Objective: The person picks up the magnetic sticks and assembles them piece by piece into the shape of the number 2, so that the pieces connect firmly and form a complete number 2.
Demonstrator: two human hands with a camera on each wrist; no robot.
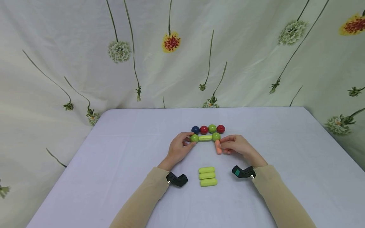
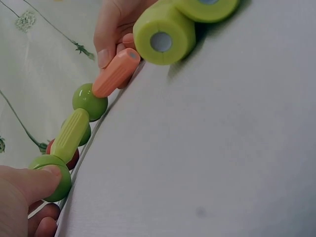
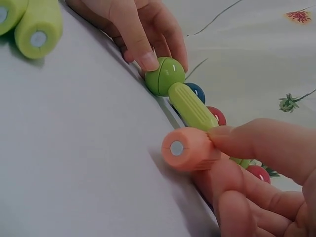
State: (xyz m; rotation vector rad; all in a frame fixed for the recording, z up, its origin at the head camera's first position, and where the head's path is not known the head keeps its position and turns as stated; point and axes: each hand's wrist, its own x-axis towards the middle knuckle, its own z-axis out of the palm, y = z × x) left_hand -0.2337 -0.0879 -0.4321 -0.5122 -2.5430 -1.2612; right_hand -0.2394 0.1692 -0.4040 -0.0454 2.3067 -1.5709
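My left hand (image 1: pixel 178 146) pinches a green ball (image 1: pixel 194 138) between thumb and fingers. From that ball a yellow-green magnetic rod (image 1: pixel 205 138) runs right to a second green ball (image 1: pixel 216 136). An orange magnetic rod (image 1: pixel 218 147) is pinched by my right hand (image 1: pixel 236 145), its far end right at the second ball, its near end pointing toward me. In the right wrist view the orange rod (image 3: pixel 185 149) shows a round metal disc in its end and hides most of the second ball. The left wrist view shows the left thumb (image 2: pixel 42 182) pressed on the first ball.
Behind the joined pieces stand a blue ball (image 1: pixel 195 129), a red ball (image 1: pixel 203 129), a green ball (image 1: pixel 212 128) and another red ball (image 1: pixel 220 129) in a row. Several yellow-green rods (image 1: pixel 207 176) lie stacked side by side nearer me on the white table (image 1: pixel 128 152).
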